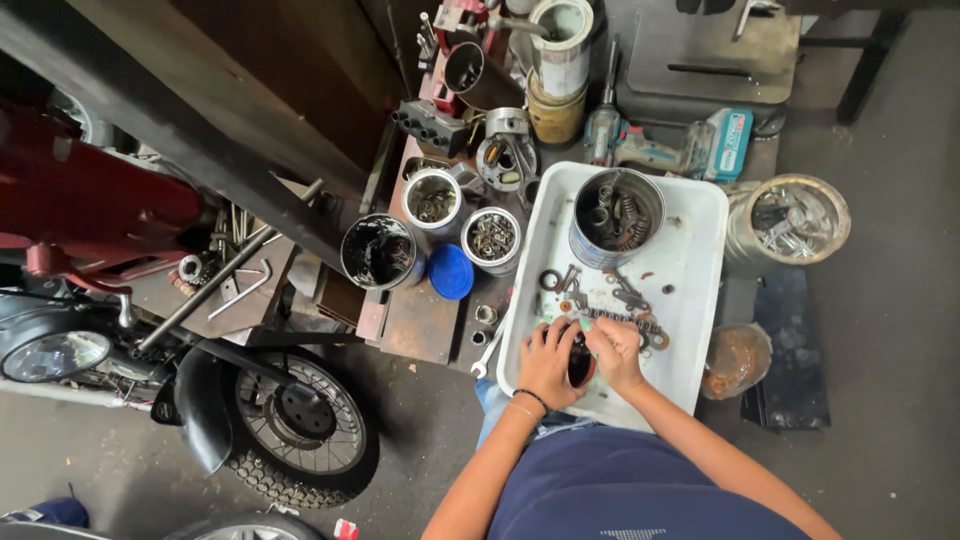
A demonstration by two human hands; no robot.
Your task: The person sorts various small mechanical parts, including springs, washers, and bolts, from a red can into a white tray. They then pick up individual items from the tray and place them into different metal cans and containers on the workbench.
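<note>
My left hand (546, 362) grips a small round dark part with a reddish rim (580, 364) at the near edge of a white plastic tray (700, 260). My right hand (616, 352) presses on the same part from the right, and a small greenish thing shows at its fingertips. Just beyond my fingers, loose washers, bolts and a short chain (625, 318) lie in the tray. A metal can of springs and parts (617, 215) stands at the tray's far end.
Several tins of nuts and bolts (491, 238) and a blue lid (451, 271) crowd the rusty bench left of the tray. A cordless drill (680, 148) lies behind it. A clear jar of hardware (790, 220) stands right. A motorcycle wheel (300, 420) and headlamp (55, 355) sit lower left.
</note>
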